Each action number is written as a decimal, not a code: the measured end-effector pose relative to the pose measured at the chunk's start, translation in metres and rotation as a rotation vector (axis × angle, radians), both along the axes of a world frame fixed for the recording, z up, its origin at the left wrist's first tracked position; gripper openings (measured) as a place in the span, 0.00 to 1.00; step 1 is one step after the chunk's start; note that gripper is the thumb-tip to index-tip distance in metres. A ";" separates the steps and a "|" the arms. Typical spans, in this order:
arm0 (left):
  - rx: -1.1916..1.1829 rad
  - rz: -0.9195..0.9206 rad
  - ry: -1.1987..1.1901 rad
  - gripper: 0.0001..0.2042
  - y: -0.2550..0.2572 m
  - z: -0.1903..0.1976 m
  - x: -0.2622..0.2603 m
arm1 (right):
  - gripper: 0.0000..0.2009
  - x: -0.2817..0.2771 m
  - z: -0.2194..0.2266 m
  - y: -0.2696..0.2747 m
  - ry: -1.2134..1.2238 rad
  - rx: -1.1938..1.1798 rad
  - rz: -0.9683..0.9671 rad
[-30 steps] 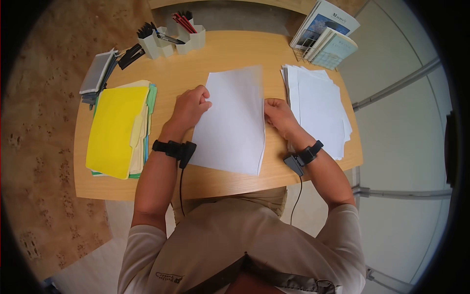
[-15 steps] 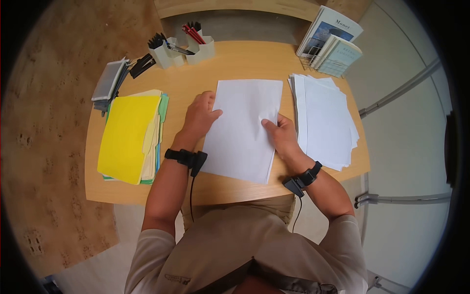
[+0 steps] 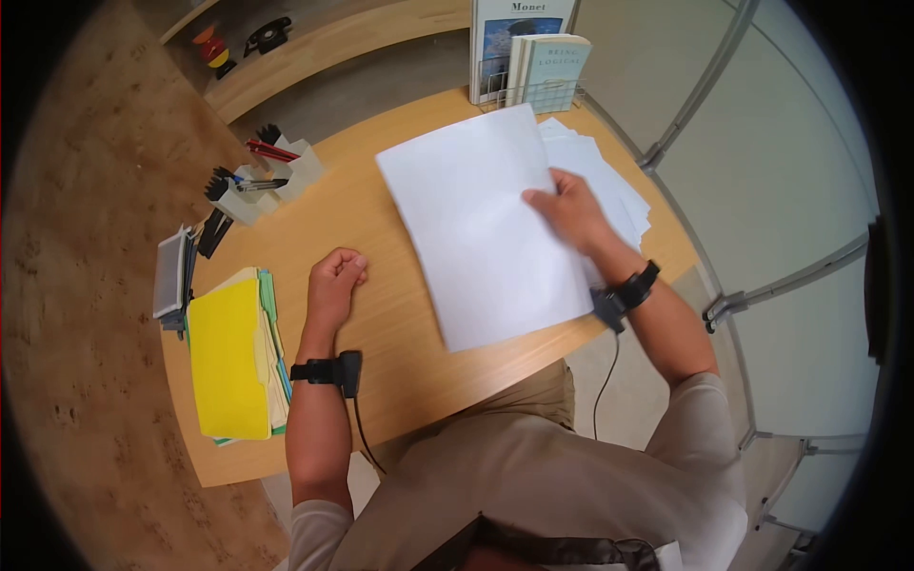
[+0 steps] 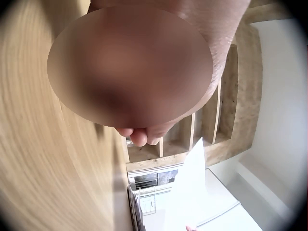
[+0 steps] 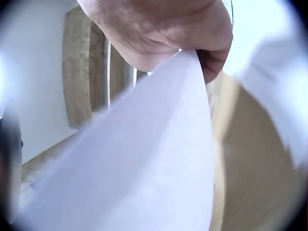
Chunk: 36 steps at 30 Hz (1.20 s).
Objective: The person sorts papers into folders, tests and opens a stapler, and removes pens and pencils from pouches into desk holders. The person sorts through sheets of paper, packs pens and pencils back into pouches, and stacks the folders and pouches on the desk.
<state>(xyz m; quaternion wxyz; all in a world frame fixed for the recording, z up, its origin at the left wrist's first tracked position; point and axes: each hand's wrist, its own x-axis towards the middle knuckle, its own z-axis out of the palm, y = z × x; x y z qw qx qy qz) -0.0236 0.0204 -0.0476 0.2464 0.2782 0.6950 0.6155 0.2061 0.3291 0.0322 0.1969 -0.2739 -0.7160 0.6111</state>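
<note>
My right hand (image 3: 574, 211) pinches white paper (image 3: 486, 228) by its right edge, thumb on top and fingers beneath. Held aloft, the paper overlaps a stack of white sheets (image 3: 592, 171) at the desk's right side. In the right wrist view the paper (image 5: 144, 159) bends down from the grip. My left hand (image 3: 336, 281) rests on the desk, fingers loosely curled with nothing in them. Beside it on the left lies a yellow folder (image 3: 228, 357) on top of a pile of folders. Most of the left hand is blurred in its wrist view.
Pen holders (image 3: 271, 186) with pens and red pencils stand at the back left, near a black stapler (image 3: 214, 231). Gray pouches (image 3: 173, 276) lie at the left edge. A wire rack (image 3: 533, 93) holds books at the back right. White panels (image 3: 790, 171) stand to the right.
The right hand has lifted the paper and carried it right, toward the sheet stack. My left hand has let go of the paper's left edge and drawn away. The head view has turned right.
</note>
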 end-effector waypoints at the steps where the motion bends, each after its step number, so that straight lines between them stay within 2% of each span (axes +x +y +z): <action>1: 0.021 -0.003 -0.023 0.06 0.000 -0.001 -0.001 | 0.14 0.009 0.007 0.025 -0.047 0.051 -0.001; 5: -0.014 -0.022 0.012 0.06 0.002 -0.010 -0.003 | 0.19 0.041 -0.005 0.131 -0.368 0.418 -0.091; 7: -0.053 -0.028 0.052 0.06 0.003 -0.004 0.002 | 0.23 0.049 0.000 0.150 -0.607 0.575 -0.158; 8: -0.090 -0.024 0.083 0.06 0.004 0.000 0.004 | 0.23 0.053 -0.009 0.160 -0.598 0.571 -0.163; 10: -0.114 -0.030 0.112 0.06 0.004 -0.001 0.004 | 0.30 0.056 -0.040 0.177 -0.654 0.835 -0.243; 11: -0.136 -0.039 0.129 0.07 0.003 -0.001 0.004 | 0.30 0.055 -0.040 0.178 -0.649 0.824 -0.244; 13: -0.164 -0.039 0.151 0.08 0.006 0.001 0.006 | 0.34 0.054 -0.027 0.176 -0.879 0.773 -0.128; 18: -0.219 -0.045 0.122 0.15 0.024 0.009 0.021 | 0.36 0.045 -0.016 0.141 -0.887 0.785 -0.028; 20: -0.195 -0.088 0.106 0.21 0.037 0.012 0.031 | 0.37 0.041 -0.016 0.118 -0.889 0.815 -0.014; 21: -0.193 -0.083 0.103 0.21 0.045 0.017 0.037 | 0.36 0.041 -0.015 0.105 -0.832 0.738 0.008; 23: -0.361 -0.080 0.124 0.24 0.063 0.030 0.046 | 0.35 0.041 -0.012 0.083 -0.716 0.591 0.054; 24: -0.358 -0.070 0.119 0.24 0.071 0.036 0.053 | 0.35 0.042 -0.014 0.072 -0.715 0.599 0.064; 26: -0.384 -0.077 0.184 0.27 0.082 0.044 0.063 | 0.30 0.046 -0.022 0.053 -0.388 0.283 0.108; 27: -0.383 -0.072 0.183 0.27 0.082 0.041 0.061 | 0.30 0.048 -0.025 0.048 -0.387 0.285 0.112; 29: -0.324 -0.065 0.281 0.27 0.084 0.031 0.057 | 0.26 0.053 -0.034 0.043 -0.165 -0.244 0.139; 30: -0.323 -0.061 0.276 0.27 0.083 0.031 0.057 | 0.26 0.056 -0.043 0.045 -0.170 -0.243 0.142; 32: -0.381 -0.043 0.190 0.27 0.080 0.033 0.057 | 0.21 0.063 -0.062 0.054 -0.066 -0.434 0.074; 33: -0.379 -0.036 0.181 0.27 0.079 0.036 0.056 | 0.21 0.066 -0.048 0.053 -0.075 -0.432 0.080; 35: -0.511 -0.100 0.213 0.26 0.077 0.043 0.057 | 0.18 0.077 -0.019 0.052 -0.271 -0.337 0.094; 36: -0.512 -0.097 0.207 0.26 0.076 0.047 0.059 | 0.18 0.081 -0.024 0.057 -0.277 -0.337 0.097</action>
